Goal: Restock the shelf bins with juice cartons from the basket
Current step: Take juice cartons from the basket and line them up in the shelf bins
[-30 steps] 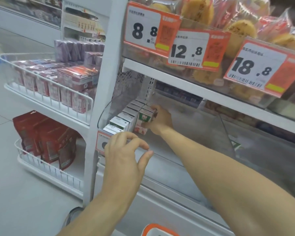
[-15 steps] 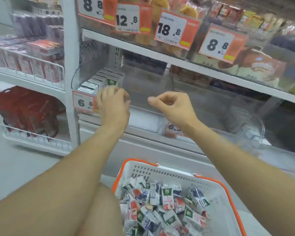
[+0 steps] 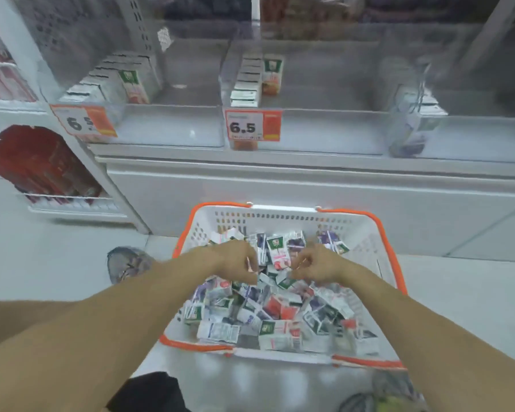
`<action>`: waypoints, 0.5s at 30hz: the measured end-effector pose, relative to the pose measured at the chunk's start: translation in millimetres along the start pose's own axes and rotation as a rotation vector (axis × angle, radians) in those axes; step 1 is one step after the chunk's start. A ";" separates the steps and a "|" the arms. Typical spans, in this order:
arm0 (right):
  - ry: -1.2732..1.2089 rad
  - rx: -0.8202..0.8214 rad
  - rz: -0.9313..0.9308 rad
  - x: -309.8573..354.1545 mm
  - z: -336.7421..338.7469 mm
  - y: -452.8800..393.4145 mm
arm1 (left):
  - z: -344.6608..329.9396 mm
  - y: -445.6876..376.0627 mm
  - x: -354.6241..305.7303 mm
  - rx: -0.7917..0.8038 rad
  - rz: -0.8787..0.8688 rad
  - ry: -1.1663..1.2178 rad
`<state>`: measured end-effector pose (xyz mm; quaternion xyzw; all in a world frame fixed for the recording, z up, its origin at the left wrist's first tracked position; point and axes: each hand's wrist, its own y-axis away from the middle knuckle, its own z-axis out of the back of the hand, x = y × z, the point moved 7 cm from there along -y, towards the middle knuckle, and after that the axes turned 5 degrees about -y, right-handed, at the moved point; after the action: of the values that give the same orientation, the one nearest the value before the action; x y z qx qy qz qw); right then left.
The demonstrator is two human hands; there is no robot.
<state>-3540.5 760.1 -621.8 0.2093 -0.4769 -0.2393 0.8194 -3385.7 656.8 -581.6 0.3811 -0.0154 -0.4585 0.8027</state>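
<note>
A white basket with an orange rim (image 3: 378,221) stands on the floor, filled with several small juice cartons (image 3: 277,334) lying jumbled. Both my hands are down in the pile at its far side. My left hand (image 3: 235,263) has its fingers curled over the cartons. My right hand (image 3: 317,266) is curled the same way, fingertips at a green-topped carton (image 3: 286,282). Blur hides whether either hand grips one. Above, clear shelf bins hold rows of upright cartons: a left row (image 3: 113,81), a middle row (image 3: 250,81), and a right row (image 3: 419,117).
Orange price tags (image 3: 252,126) hang on the bin fronts. A white base panel (image 3: 280,197) runs below the shelf, just behind the basket. Red packets (image 3: 39,165) sit in a wire rack at lower left. My shoe (image 3: 125,263) is left of the basket.
Both hands have come down from the left shelf bin into the basket. The view has tilted down, so the basket now fills the middle.
</note>
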 end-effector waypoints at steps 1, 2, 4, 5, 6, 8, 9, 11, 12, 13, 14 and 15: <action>0.026 0.099 -0.058 -15.4 -14.8 -1.7 | -25.0 -5.0 2.5 0.082 0.011 0.017; 0.060 0.194 -0.117 -28.5 -30.2 -1.6 | -48.6 -9.8 7.1 0.140 0.016 0.036; 0.132 0.309 -0.176 -47.0 -56.4 -1.8 | -88.0 -16.3 22.8 0.204 0.041 0.056; 0.157 0.325 -0.168 -51.2 -66.7 -3.1 | -101.5 -17.3 31.6 0.227 0.059 0.042; 0.178 0.332 -0.150 -52.5 -75.2 -4.3 | -110.7 -17.9 39.4 0.246 0.072 0.013; 0.304 0.355 -0.121 -51.9 -86.5 -5.1 | -121.3 -18.7 51.9 0.300 0.095 -0.057; 0.396 0.378 -0.102 -51.0 -92.3 -4.0 | -124.0 -18.6 55.2 0.323 0.098 -0.089; 0.498 0.377 -0.083 -46.9 -99.4 -3.6 | -126.1 -19.1 56.5 0.346 0.090 -0.125; 0.498 0.365 -0.088 -44.5 -101.2 -3.9 | -126.9 -19.7 56.5 0.352 0.086 -0.130; 0.483 0.360 -0.087 -41.9 -102.6 -4.0 | -127.7 -20.5 56.3 0.357 0.090 -0.132; 0.482 0.364 -0.082 -39.8 -103.2 -4.0 | -128.5 -21.2 56.0 0.359 0.089 -0.136; 0.481 0.362 -0.074 -39.2 -103.4 -5.3 | -129.2 -22.6 55.6 0.366 0.088 -0.141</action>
<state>-3467.2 791.0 -698.9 0.4197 -0.2962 -0.1239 0.8490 -3321.5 685.9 -705.5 0.4865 -0.1713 -0.4381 0.7362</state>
